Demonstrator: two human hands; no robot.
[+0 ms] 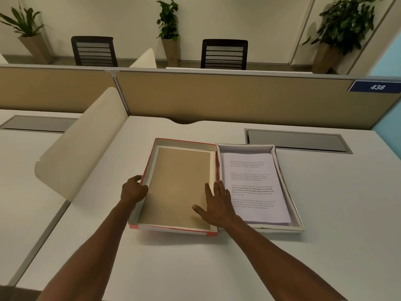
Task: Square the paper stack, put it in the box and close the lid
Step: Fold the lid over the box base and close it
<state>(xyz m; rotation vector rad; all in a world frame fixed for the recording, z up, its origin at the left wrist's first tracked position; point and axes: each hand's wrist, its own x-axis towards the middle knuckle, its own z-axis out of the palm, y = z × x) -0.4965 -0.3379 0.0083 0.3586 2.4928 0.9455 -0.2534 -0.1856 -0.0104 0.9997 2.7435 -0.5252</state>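
A blue plate (376, 86) on the partition (217, 98) reads "438" in white. The top sheet (253, 185) carries printed paragraphs, too small to read.

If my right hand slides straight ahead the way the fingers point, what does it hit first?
Probably the red lid's far wall: your right hand lies flat along the lid's right edge beside the box, fingers pointing away from you. Depth is unclear.
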